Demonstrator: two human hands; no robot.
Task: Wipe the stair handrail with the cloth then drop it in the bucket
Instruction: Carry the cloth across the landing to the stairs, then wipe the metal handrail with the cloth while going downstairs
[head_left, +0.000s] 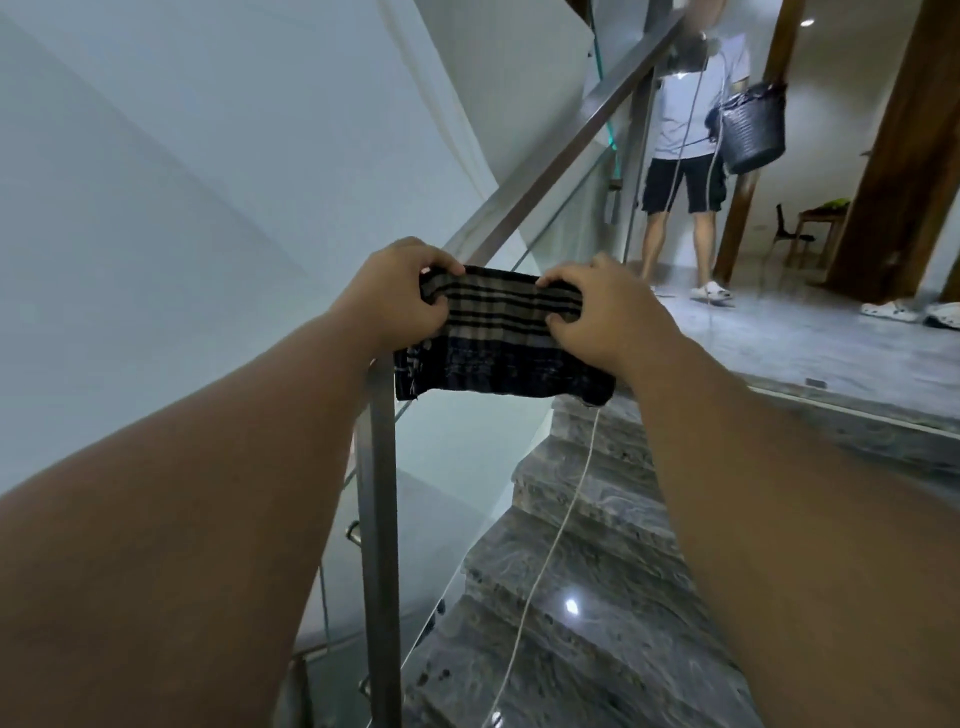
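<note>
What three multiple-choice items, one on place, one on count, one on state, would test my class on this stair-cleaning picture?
1. Where is the bucket?
A. On the bottom stair
B. Carried by a person standing on the landing above
C. Hung on the handrail

2. How many hands grip the cloth?
A. None
B. One
C. Two

3. How is the cloth?
A. Held stretched out
B. Balled up
C. Lying in the bucket

Answers: 1 B, it hangs at that person's arm; 2 C, left hand and right hand pinch its ends; 3 A, it spans flat between them.

Both arms outstretched — left hand (402, 296) and right hand (605, 312) clenched.
</note>
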